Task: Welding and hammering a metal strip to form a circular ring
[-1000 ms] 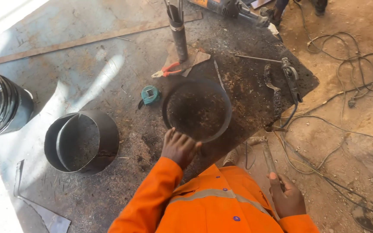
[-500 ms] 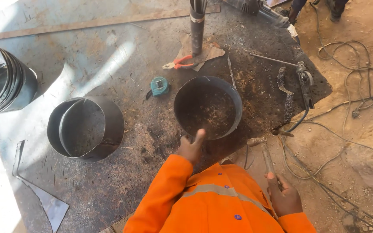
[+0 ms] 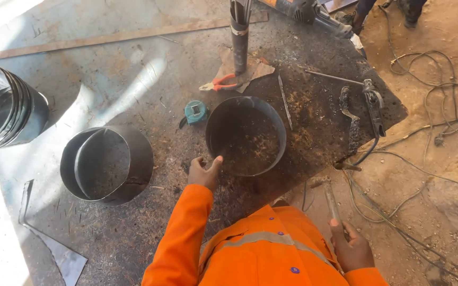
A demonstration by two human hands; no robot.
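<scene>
A short dark sheet-metal ring [image 3: 278, 123] stands open end up on the steel worktable [image 3: 133, 69], with rusty grit inside it. My left hand [image 3: 202, 172], in an orange sleeve, pinches the ring's near-left rim, thumb on the edge. My right hand [image 3: 352, 248] hangs below the table's edge at the lower right, closed around the wooden handle of a hammer [image 3: 330, 202] that points up toward the table.
A second metal cylinder [image 3: 133, 159] stands to the left, and stacked rings [image 3: 11, 114] sit at the far left. A teal tape measure [image 3: 195, 112], red pliers [image 3: 219, 83], an upright pipe [image 3: 239, 39], a clamp [image 3: 372, 103] and a sheet scrap [image 3: 59, 254] are on the table. Cables [image 3: 441, 106] cross the dirt.
My left hand has slid along the ring's near rim toward its left side. The view has shifted, and the hammer handle in my right hand shows more.
</scene>
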